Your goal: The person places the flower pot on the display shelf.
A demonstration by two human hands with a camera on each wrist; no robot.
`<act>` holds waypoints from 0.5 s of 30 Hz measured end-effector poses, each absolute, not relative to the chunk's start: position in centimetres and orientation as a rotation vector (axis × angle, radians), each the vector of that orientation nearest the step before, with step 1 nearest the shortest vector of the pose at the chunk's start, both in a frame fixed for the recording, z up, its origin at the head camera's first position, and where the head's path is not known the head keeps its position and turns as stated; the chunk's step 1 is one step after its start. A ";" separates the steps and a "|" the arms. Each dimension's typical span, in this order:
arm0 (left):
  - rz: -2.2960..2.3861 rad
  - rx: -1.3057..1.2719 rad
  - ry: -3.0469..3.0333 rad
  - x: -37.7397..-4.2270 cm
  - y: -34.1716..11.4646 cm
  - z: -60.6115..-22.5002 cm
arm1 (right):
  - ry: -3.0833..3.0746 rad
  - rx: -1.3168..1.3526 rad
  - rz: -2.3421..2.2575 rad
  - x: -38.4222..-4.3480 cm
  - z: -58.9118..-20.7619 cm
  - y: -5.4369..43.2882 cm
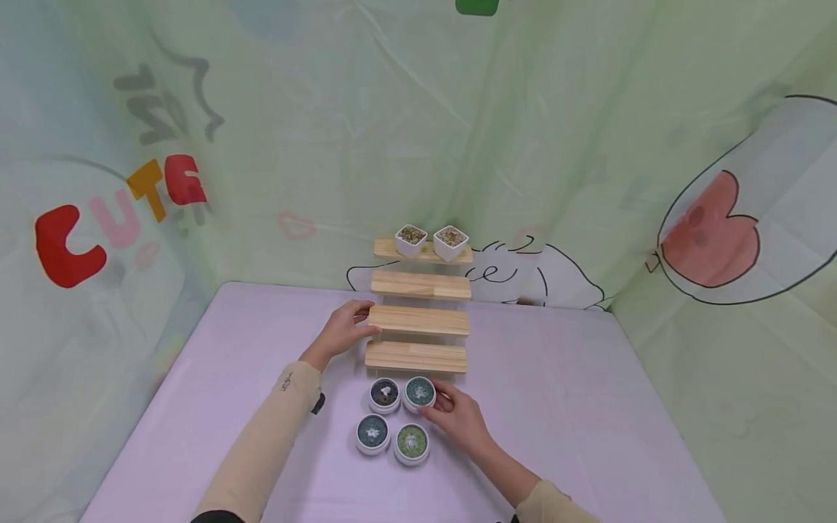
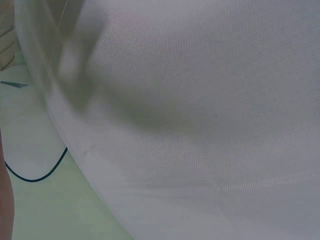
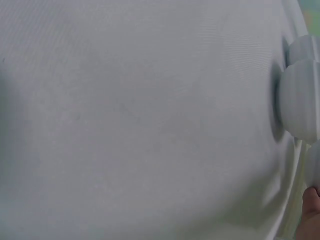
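A tiered wooden display stand [image 1: 418, 319] rises at the table's middle, its pale slats stepped one above another. My left hand [image 1: 343, 330] grips the left end of a middle slat, thumb in front and fingers behind. Below the stand, my right hand [image 1: 461, 418] holds a round white pot with dark green filling [image 1: 419, 391] between thumb and fingers. Close by are a pot with dark filling [image 1: 384, 393], another dark green one [image 1: 373, 432] and a light green one [image 1: 411, 442]. In the right wrist view, my right thumb [image 3: 311, 202] shows at a white pot's side.
Two square white pots, one with greenish filling [image 1: 410, 240] and one with pinkish filling [image 1: 450, 242], stand on the top slat. A lilac cloth [image 1: 543, 407] covers the table. Printed fabric curtains [image 1: 314, 145] hang behind and on both sides.
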State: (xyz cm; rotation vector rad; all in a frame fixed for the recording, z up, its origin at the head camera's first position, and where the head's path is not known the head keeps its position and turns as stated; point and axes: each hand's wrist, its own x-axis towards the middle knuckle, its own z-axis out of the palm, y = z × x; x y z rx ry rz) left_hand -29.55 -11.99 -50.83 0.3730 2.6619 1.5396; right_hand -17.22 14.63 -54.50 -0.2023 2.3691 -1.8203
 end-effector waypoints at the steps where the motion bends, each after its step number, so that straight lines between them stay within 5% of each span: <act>1: 1.537 0.369 2.661 -29.6 -12.0 -50.8 | 2.363 -0.201 -1.822 -17.2 -54.3 14.7; 15: 1.532 0.403 2.673 -29.5 -12.0 -50.8 | 2.370 -0.181 -1.848 -17.7 -51.1 14.5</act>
